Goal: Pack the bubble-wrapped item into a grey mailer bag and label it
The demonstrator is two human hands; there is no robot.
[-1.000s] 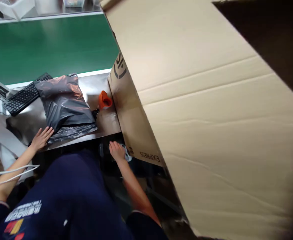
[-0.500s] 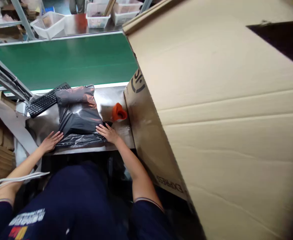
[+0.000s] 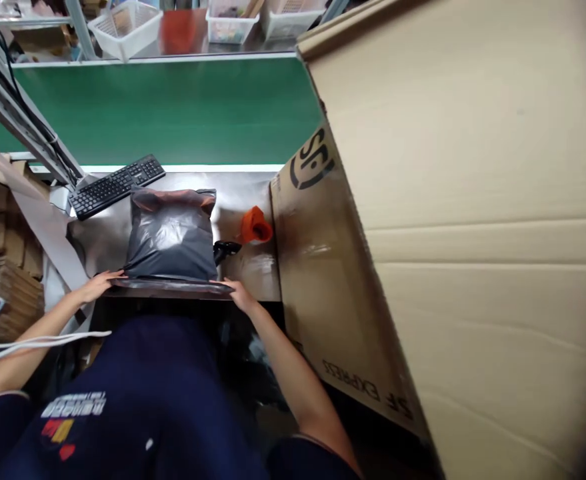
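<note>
A filled grey plastic mailing bag [image 3: 173, 233] lies on the metal table near its front edge. Its near edge is drawn straight in a narrow strip from corner to corner. At the left corner my left hand [image 3: 100, 287] grips the strip between thumb and fingers. My right hand [image 3: 241, 294] pinches the opposite corner, its fingers partly hidden by the plastic. Just right of the bag lies a black glossy object [image 3: 226, 250], perhaps a handheld scanner, partly covered. An orange roll-like item [image 3: 256, 227] sits beyond it.
A black keyboard [image 3: 117, 185] lies behind the bag at left. A large open cardboard box [image 3: 323, 253] walls off the right side. Beyond the table runs a green conveyor belt [image 3: 183, 110], with white baskets [image 3: 125, 30] behind it. White cables [image 3: 43, 340] cross at lower left.
My hands went from lying flat on the bag's near corners to gripping them. The bag's near edge is now stretched into a straight strip. The view has shifted left.
</note>
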